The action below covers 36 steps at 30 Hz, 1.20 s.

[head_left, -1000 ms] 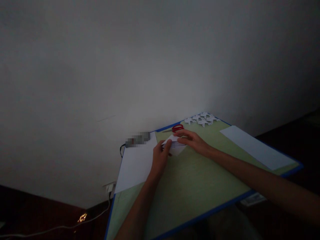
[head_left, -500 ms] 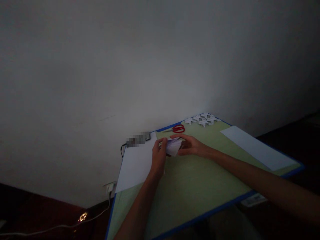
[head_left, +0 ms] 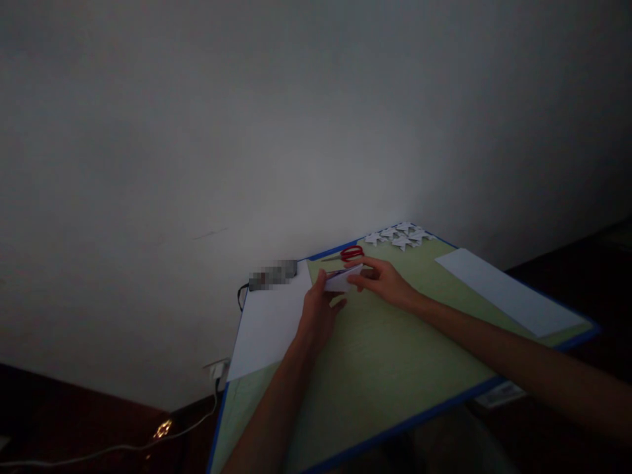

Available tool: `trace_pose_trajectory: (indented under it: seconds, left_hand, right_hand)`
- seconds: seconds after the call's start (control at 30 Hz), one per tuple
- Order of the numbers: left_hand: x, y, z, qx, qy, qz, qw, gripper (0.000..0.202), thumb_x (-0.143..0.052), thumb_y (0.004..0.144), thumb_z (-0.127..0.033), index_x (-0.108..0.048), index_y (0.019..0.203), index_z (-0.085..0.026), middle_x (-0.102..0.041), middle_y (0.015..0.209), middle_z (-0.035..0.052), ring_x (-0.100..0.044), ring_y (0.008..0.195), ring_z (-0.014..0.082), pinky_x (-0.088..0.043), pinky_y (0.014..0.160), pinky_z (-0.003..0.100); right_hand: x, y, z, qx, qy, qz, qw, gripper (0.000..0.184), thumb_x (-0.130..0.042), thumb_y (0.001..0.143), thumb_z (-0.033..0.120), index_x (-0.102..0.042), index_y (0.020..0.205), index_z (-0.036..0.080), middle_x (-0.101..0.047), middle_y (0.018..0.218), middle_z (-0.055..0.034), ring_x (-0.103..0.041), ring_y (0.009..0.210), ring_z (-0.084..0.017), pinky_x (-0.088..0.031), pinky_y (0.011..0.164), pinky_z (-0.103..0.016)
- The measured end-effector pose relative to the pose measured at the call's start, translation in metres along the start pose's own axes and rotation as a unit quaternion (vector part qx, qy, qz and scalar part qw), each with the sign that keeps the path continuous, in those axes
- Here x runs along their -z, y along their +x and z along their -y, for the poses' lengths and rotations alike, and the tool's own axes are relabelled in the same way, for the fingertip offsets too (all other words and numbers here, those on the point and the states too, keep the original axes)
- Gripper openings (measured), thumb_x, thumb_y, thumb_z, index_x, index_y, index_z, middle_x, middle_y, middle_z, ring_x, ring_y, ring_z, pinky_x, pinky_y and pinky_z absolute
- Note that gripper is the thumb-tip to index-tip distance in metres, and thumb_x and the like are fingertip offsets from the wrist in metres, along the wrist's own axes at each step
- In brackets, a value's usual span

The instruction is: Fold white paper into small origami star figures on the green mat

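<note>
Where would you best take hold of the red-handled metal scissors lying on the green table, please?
Probably by the handle loops of the red-handled metal scissors, coming from above: they lie flat on the green table, blades pointing left, the right hand just in front.

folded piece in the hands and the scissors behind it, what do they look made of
The folded piece, pinched between the left hand and the right hand, looks like thin matte white paper, with crisp creases and flat layered edges. The scissors have red handles, probably smooth plastic. The blades look like dull metal, though the dim light leaves that open.
</note>
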<state>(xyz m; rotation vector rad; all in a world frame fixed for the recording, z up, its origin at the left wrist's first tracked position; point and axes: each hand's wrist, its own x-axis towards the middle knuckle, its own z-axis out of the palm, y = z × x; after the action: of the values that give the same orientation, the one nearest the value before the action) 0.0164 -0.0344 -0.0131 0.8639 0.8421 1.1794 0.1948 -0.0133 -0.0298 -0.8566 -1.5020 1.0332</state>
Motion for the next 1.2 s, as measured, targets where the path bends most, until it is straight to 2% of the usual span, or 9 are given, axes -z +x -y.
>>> trace_pose_trajectory:
  seconds: [0.17,0.33,0.53,0.8,1.03,1.2]
  left_hand:
    - [-0.0018,-0.0009,0.0083,-0.032,0.014,0.004,0.999,0.048,-0.088,0.064,-0.045,-0.071,0.098,-0.017,-0.069,0.102,0.0083,-0.062,0.088,0.0175,-0.051,0.074,0.03]
    - [0.0013,0.0017,0.0102,-0.019,0.041,-0.024,0.999,0.05,-0.085,0.067,-0.051,-0.07,0.097,-0.014,-0.069,0.095,0.0094,-0.063,0.082,0.018,-0.05,0.067,0.028]
    - [-0.0021,0.0004,0.005,-0.029,0.031,-0.061,0.997,0.052,-0.086,0.061,-0.054,-0.067,0.087,-0.013,-0.064,0.078,0.0044,-0.056,0.066,0.0134,-0.044,0.056,0.025]
    - [0.0019,0.0032,0.0055,-0.035,0.029,-0.097,0.994,0.044,-0.084,0.062,-0.046,-0.067,0.088,-0.014,-0.064,0.077,0.0034,-0.057,0.066,0.0137,-0.043,0.055,0.024]
    - [0.0009,0.0023,0.006,-0.052,0.059,-0.068,0.995,0.051,-0.085,0.062,-0.054,-0.068,0.087,-0.012,-0.063,0.074,0.0024,-0.053,0.061,0.0105,-0.042,0.051,0.022]
    - [0.0013,0.0028,0.0062,-0.055,0.069,-0.086,0.992,0.048,-0.085,0.061,-0.051,-0.066,0.081,-0.013,-0.059,0.066,0.0004,-0.05,0.055,0.0103,-0.039,0.045,0.022]
  right_hand:
    - [-0.0002,0.0,0.0002,0.006,0.015,-0.003,1.0,0.045,-0.078,0.078,0.041,-0.07,0.116,0.017,-0.069,0.074,-0.0009,-0.063,0.064,-0.014,-0.048,0.06,-0.026]
    - [0.0007,-0.0016,0.0021,0.009,0.018,0.019,1.0,0.044,-0.076,0.08,0.042,-0.072,0.116,0.017,-0.071,0.083,-0.0041,-0.062,0.067,-0.015,-0.05,0.064,-0.028]
    - [0.003,-0.0045,0.0056,0.056,0.013,0.051,0.997,0.036,-0.072,0.083,0.032,-0.074,0.118,0.022,-0.067,0.112,-0.0088,-0.064,0.081,-0.016,-0.054,0.071,-0.03]
    - [0.0032,-0.0061,0.0051,0.066,0.004,0.081,0.995,0.033,-0.065,0.085,0.026,-0.074,0.117,0.024,-0.063,0.113,-0.0077,-0.062,0.078,-0.013,-0.054,0.07,-0.027]
    - [0.0045,-0.006,0.0055,0.06,-0.003,0.066,0.996,0.034,-0.066,0.083,0.026,-0.075,0.115,0.024,-0.063,0.105,-0.0066,-0.062,0.076,-0.013,-0.053,0.07,-0.027]
    - [0.0037,-0.0059,0.0055,0.066,-0.02,0.059,0.996,0.035,-0.068,0.079,0.023,-0.076,0.114,0.024,-0.064,0.101,-0.0056,-0.059,0.077,-0.014,-0.051,0.066,-0.026]
